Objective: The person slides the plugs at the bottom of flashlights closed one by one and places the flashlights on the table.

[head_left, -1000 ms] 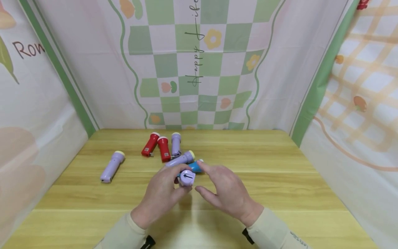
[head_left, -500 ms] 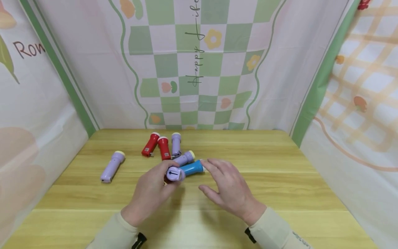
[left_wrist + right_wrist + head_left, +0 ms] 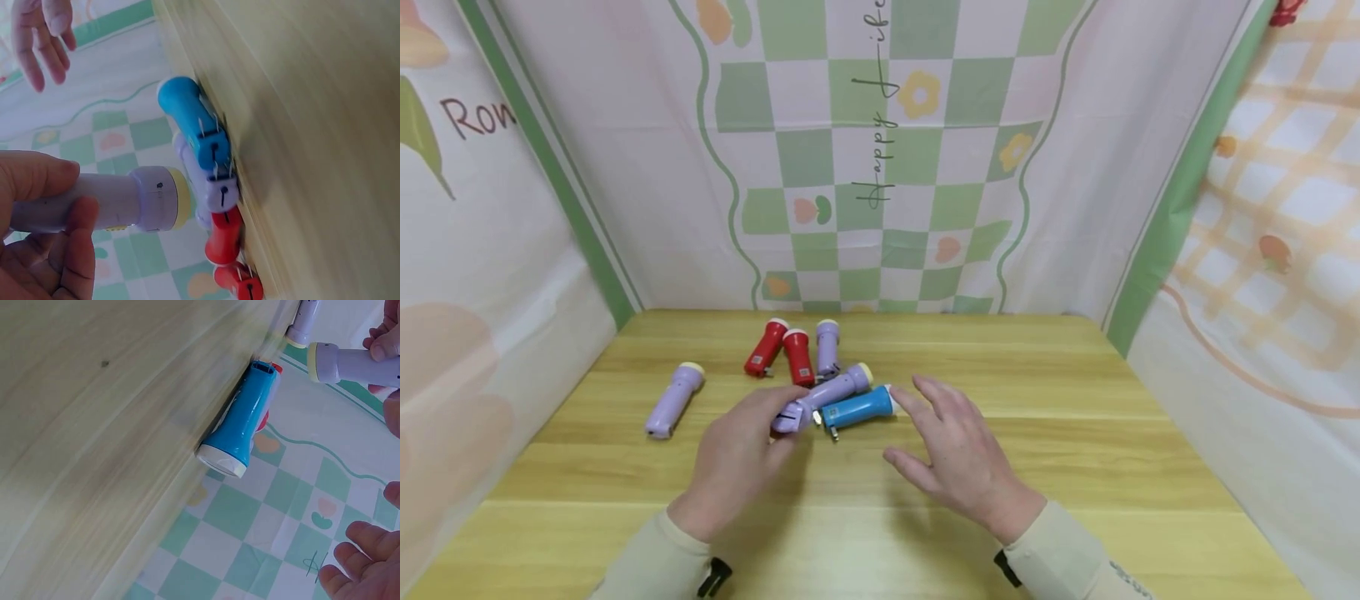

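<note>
My left hand (image 3: 737,462) grips a lilac flashlight (image 3: 790,418) near the middle of the table; in the left wrist view the held lilac flashlight (image 3: 112,199) has its pale yellow head clear of the fingers. A blue flashlight (image 3: 859,408) lies just right of it, its prongs folded out. Behind the blue one lies another lilac flashlight (image 3: 842,386). My right hand (image 3: 962,450) hovers by the blue flashlight's white head, fingers spread and holding nothing; the right wrist view shows a gap between its fingers (image 3: 362,550) and the blue flashlight (image 3: 240,419).
Two red flashlights (image 3: 766,348) and a lilac flashlight (image 3: 827,346) lie farther back on the wooden table (image 3: 1000,358). One more lilac flashlight (image 3: 674,402) lies apart at the left. Patterned cloth (image 3: 910,158) hangs behind and at both sides.
My left hand has moved left with the lilac flashlight, which has tilted, uncovering the blue flashlight. My right hand has shifted slightly right, away from the blue flashlight's head.
</note>
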Available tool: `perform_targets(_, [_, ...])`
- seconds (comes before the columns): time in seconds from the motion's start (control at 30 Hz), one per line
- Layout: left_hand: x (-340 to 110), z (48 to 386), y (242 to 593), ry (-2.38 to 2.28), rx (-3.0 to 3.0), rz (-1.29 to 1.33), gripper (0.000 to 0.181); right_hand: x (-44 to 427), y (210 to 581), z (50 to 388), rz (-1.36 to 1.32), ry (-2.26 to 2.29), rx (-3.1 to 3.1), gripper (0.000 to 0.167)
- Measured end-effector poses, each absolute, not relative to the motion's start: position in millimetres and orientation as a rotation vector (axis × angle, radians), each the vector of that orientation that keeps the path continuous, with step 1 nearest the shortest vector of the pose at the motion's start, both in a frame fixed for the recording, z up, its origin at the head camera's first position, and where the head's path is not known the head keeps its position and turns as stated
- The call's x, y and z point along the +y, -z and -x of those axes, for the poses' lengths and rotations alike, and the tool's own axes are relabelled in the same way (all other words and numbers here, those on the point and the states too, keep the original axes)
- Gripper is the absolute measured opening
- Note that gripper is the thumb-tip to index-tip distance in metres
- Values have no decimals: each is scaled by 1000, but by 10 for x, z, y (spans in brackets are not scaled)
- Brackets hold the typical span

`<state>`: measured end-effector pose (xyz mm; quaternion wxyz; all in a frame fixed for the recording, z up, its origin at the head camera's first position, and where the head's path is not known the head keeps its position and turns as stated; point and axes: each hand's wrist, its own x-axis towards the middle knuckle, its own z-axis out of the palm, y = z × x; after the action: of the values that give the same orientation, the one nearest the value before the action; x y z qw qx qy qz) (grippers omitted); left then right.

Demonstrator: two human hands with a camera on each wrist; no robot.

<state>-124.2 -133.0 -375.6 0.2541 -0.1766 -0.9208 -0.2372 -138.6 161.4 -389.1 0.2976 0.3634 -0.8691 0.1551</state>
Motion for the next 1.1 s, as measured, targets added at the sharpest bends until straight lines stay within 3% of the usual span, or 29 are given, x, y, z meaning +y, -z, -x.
perform_targets(0.53, [-1657,1371,3863,649,-2528,376,33,1659,3910,1372,-852,-364,-2519,83])
perform_targets(1.1, [-1908,1435,3988,612,-2581,347,32,1673,3944,1380,-802,-313,-2595,90])
